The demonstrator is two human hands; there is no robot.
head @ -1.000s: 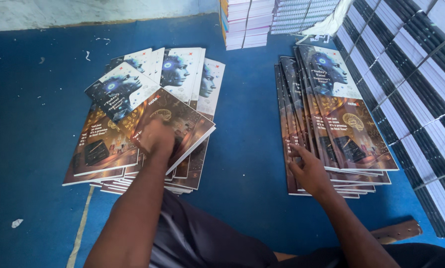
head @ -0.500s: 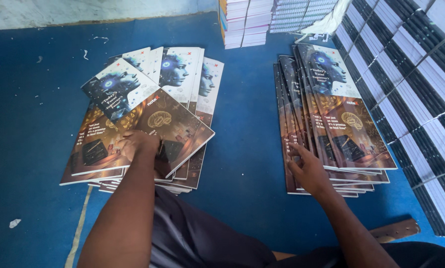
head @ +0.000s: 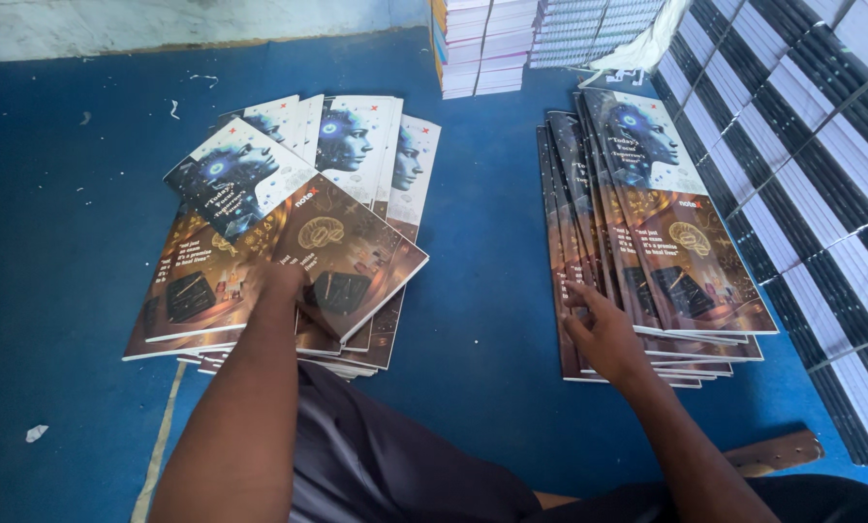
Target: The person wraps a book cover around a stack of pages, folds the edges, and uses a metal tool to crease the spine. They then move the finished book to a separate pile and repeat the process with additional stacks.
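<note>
I see the left hand point(head: 281, 283) resting palm-down on the top notebook point(head: 289, 247) of the left pile point(head: 260, 320). Its fingers are spread flat and released; nothing is grasped. This top notebook lies skewed under the fingertips, with fanned covers beyond them. The right hand point(head: 604, 334) lies on the near left corner of the right pile point(head: 657, 242). Its fingers point(head: 581, 298) are extended, touching the stepped cover edges, not clenched. Whether they pinch a cover, I cannot tell. Both piles sit on the blue floor point(head: 482, 271), well apart. Beyond the right fingers stand striped stacks point(head: 802, 145).
</note>
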